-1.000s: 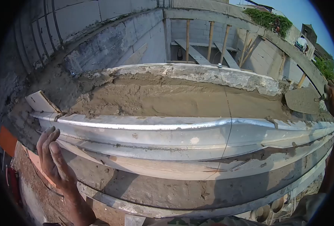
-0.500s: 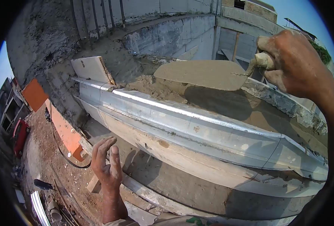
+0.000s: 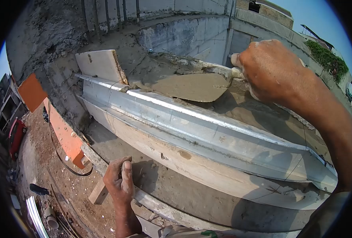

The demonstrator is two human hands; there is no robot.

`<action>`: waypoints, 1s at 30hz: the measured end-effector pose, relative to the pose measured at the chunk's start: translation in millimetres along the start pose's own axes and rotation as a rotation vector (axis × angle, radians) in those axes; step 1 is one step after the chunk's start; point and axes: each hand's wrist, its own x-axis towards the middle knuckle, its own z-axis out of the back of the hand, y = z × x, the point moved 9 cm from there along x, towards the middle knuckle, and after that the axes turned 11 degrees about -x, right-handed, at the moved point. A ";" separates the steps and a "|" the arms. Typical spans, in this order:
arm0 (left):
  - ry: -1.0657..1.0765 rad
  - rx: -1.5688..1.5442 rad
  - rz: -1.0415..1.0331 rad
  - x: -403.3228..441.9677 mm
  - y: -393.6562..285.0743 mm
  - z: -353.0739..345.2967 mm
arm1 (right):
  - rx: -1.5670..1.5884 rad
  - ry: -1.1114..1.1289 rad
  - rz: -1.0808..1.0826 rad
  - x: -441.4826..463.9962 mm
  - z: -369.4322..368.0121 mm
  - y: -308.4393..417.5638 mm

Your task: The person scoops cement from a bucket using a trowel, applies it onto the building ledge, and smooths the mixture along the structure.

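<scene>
Head view: the right hand [image 3: 269,71] has its fingers closed round the handle of a flat, rounded trowel [image 3: 193,85] — blade coated with mortar, low over the wet, rough mortar bed [image 3: 243,115]. The left hand [image 3: 120,180], fingers curled and holding nothing visible, is near a timber strip [image 3: 94,158]. Ridged metal formwork [image 3: 207,135] lies between the hands; a pale board [image 3: 100,65] stands tilted at its end.

Wall top [image 3: 294,114], probably concrete, wet mortar [image 3: 259,118] spread along it
</scene>
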 end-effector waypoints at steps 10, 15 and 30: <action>-0.025 -0.006 0.051 -1.5 2.7 -0.8 | -0.218 0.029 -0.079 -72.1 -4.1 -100.8; 0.021 -0.008 0.049 -1.7 9.4 -5.6 | 0.060 0.001 -0.241 -25.3 -2.2 -79.4; 0.060 -0.036 0.131 -1.3 14.7 -8.5 | -0.166 0.284 -0.116 -101.6 -30.0 -74.8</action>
